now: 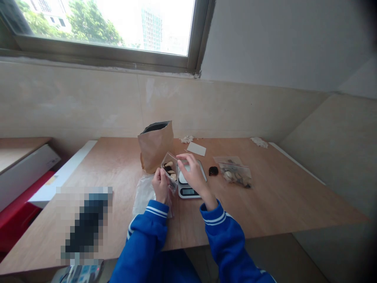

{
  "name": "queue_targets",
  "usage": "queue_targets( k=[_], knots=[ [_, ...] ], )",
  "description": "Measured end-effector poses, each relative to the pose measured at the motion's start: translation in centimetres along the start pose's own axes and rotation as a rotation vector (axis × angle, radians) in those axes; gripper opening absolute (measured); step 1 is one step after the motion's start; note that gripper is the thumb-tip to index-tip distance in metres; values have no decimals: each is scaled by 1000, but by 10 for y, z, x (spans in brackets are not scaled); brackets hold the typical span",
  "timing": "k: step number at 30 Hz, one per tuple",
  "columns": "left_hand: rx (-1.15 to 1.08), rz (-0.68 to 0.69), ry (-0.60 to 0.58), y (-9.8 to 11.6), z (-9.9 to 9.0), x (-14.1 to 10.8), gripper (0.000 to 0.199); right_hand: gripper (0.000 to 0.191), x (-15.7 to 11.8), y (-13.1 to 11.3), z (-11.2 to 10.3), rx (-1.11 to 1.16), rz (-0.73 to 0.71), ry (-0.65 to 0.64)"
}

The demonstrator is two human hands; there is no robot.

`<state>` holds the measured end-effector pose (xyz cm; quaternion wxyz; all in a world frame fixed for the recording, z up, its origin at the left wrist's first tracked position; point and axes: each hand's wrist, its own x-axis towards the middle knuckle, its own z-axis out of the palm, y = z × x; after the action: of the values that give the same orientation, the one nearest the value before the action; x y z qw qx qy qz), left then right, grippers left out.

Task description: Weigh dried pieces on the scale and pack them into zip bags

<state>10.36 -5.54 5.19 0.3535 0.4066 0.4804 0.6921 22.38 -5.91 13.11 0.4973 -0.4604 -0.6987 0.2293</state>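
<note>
My left hand (160,184) is closed on the side of a small clear plastic bag (173,186), which holds pale and dark slices (170,169). The bag is tilted beside a kitchen scale (188,192) with a white body and a small display. Over the scale, my right hand (193,175) reaches across with fingers stretched and thumb apart. Its fingertips are close to the bag's upper edge; whether they touch it I cannot tell. Under my left wrist lies a larger clear plastic bag (143,196).
Behind my left hand stands an open brown paper bag (156,145). Right of the scale lie a small dark object (213,171) and a filled zip bag (235,173). A white card (196,149) lies behind the scale. A blurred dark object (88,220) is at left on the wooden table (279,196).
</note>
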Motion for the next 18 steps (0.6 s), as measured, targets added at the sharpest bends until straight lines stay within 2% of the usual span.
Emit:
queue_targets(
  k=[1, 4, 6, 8, 10, 13, 15, 17, 18],
  knots=[
    [-26, -5, -5, 2, 0, 0, 44, 29, -10, 3, -1, 13, 33, -1],
    [-90, -11, -17, 9, 3, 1, 46, 71, -39, 14, 0, 89, 157, -80],
    [-120, -10, -41, 14, 7, -1, 46, 82, -51, 18, 4, 161, 200, -108],
    [-140, 1, -114, 21, 11, -5, 44, 65, -55, 19, 6, 229, 210, -71],
    [-131, 34, -243, 30, 12, -11, 39, 42, -54, 17, 4, 259, 200, 2],
    [2, 161, -406, 45, 7, -21, 29, 36, -52, 15, -5, 260, 189, 115],
    [149, 294, -352, 51, -2, -27, 23, 36, -55, 16, -13, 274, 222, 175],
    [242, 368, -165, 51, -12, -30, 21, 39, -62, 22, -20, 314, 274, 216],
    [257, 352, -93, 48, -17, -31, 26, 41, -66, 25, -22, 345, 300, 234]
  ],
)
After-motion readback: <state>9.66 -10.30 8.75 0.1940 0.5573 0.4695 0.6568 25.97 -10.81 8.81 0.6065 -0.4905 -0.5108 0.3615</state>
